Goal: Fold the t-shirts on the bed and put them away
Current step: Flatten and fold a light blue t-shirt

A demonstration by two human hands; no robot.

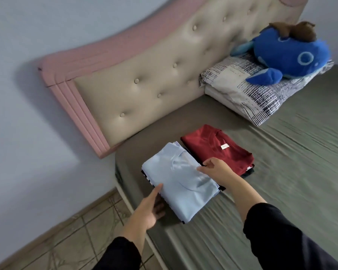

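A folded light blue t-shirt [181, 182] tops a small stack near the bed's corner, with dark folded cloth showing under its edges. My left hand [151, 207] is at the stack's near left side, thumb along the top edge and fingers tucked beneath it. My right hand [216, 168] holds the stack's far right edge with thumb on the blue shirt. Beside it lies a folded red t-shirt [219, 149] on another dark folded garment.
The bed [291, 172] has a grey-green sheet and a tufted beige headboard [144, 78] with a pink border. A patterned pillow [258, 94] carries a blue plush toy [289, 57] at the far right. Tiled floor [70, 234] lies left of the bed.
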